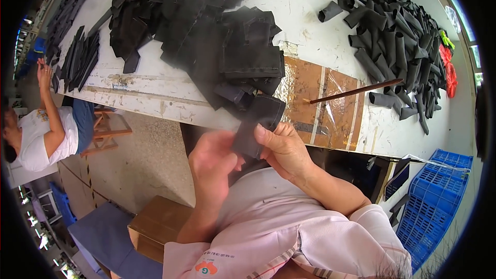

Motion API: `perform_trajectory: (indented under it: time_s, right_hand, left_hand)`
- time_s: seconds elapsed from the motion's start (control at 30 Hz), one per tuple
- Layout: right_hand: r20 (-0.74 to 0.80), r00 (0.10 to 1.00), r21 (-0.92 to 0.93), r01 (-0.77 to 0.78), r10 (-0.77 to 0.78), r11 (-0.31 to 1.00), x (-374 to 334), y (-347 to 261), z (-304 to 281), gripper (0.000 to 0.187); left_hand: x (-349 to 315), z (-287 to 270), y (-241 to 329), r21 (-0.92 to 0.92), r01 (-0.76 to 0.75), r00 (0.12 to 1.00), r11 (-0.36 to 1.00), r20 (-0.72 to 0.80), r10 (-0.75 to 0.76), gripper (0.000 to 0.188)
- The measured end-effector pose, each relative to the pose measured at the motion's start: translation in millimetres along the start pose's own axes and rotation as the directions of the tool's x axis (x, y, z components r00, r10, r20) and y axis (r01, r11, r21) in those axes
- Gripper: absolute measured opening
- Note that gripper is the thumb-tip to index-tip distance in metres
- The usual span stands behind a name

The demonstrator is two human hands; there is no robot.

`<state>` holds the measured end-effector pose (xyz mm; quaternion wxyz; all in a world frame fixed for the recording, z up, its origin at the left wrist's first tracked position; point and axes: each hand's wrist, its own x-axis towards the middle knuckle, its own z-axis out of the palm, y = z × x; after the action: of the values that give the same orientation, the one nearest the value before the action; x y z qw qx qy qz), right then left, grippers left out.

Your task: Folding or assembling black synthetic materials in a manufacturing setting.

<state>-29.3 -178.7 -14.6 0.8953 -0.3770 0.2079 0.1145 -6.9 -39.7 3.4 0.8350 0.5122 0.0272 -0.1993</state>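
Observation:
Just off the table's front edge, a small dark fabric piece (251,133) is held up in front of my body. My right hand (285,150) pinches its right edge, thumb on top. My left hand (213,163) is curled beside the piece's left edge, blurred by motion; whether its fingers grip the cloth cannot be made out. Behind the held piece, a stack of dark rectangular fabric pieces (253,62) with pale stitch lines reaches the table edge. A larger heap of similar dark pieces (178,13) spreads beyond it.
Turned, tube-shaped dark pieces (385,54) are heaped on the right of the white table (305,0). A thin brown stick (356,92) lies over taped cardboard (299,80). Blue crates (431,201) stand at right, a cardboard box (157,219) at lower left. Another person (49,134) sits at far left.

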Motion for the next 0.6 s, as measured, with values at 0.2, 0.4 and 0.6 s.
perform_trajectory:
  time_s: [0.2,0.4,0.6]
  right_hand:
    - [-0.071,0.996,0.037,0.063,-0.060,0.997,2,2,2,0.028]
    - [-0.100,0.985,-0.078,0.134,-0.141,0.988,6,11,-5,0.030]
    - [-0.061,0.978,-0.124,0.190,-0.198,0.974,4,13,-7,0.030]
  left_hand:
    - [-1,3,-6,0.041,0.058,0.998,0.997,0.013,-0.059,0.034]
    - [-2,11,-12,-0.005,0.157,0.988,0.988,0.007,-0.157,0.030]
    - [1,13,-17,0.095,0.136,0.985,0.986,-0.122,-0.124,0.014]
